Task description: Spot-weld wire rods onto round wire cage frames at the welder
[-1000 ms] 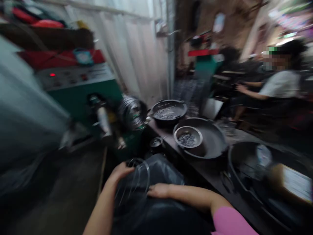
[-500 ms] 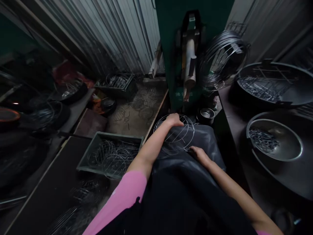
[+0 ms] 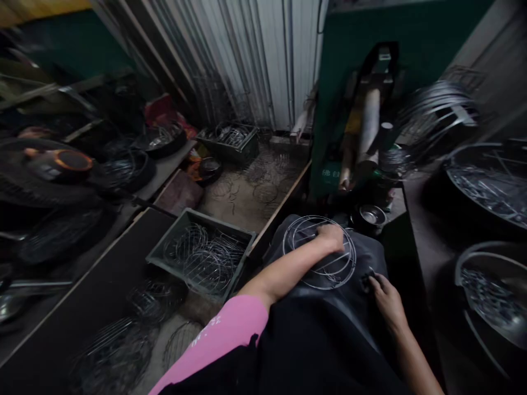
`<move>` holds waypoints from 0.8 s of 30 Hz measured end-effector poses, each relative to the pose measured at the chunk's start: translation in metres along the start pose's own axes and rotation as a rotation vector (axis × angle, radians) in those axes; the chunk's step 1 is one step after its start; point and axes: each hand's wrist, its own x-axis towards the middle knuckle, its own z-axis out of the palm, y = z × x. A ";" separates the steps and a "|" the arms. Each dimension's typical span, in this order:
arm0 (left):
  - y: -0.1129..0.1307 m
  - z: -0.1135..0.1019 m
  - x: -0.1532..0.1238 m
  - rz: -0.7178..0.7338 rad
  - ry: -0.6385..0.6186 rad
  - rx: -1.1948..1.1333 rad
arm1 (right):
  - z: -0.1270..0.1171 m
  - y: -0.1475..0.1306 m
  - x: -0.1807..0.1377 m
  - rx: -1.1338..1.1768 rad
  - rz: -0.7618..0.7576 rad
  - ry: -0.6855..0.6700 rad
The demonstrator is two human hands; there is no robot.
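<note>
Ideally, my left grip (image 3: 330, 238) steadies the wire rack (image 3: 329, 272) it clasps; whether my right grip (image 3: 385, 296) is closed, I cannot tell.

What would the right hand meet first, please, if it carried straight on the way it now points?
The right hand would probably meet the right-hand rim of the round wire rack first, though depth is hard to judge from this single view.
</note>
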 end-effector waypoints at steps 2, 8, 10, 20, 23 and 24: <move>0.005 0.004 0.002 0.012 0.041 -0.008 | -0.001 0.006 0.009 0.056 0.079 -0.006; 0.008 0.004 -0.002 0.133 0.065 -0.041 | -0.003 0.002 0.014 0.161 0.140 -0.056; -0.009 -0.011 -0.014 0.207 0.102 -0.101 | -0.003 -0.003 0.011 0.158 0.151 -0.065; -0.153 0.011 -0.071 -0.243 0.046 -0.837 | 0.000 0.003 0.015 0.128 0.131 -0.034; -0.152 0.039 -0.081 -0.343 0.050 -1.105 | 0.003 0.003 0.017 0.138 0.131 -0.054; -0.148 0.046 -0.085 -0.374 0.066 -1.174 | 0.003 0.003 0.017 0.147 0.130 -0.051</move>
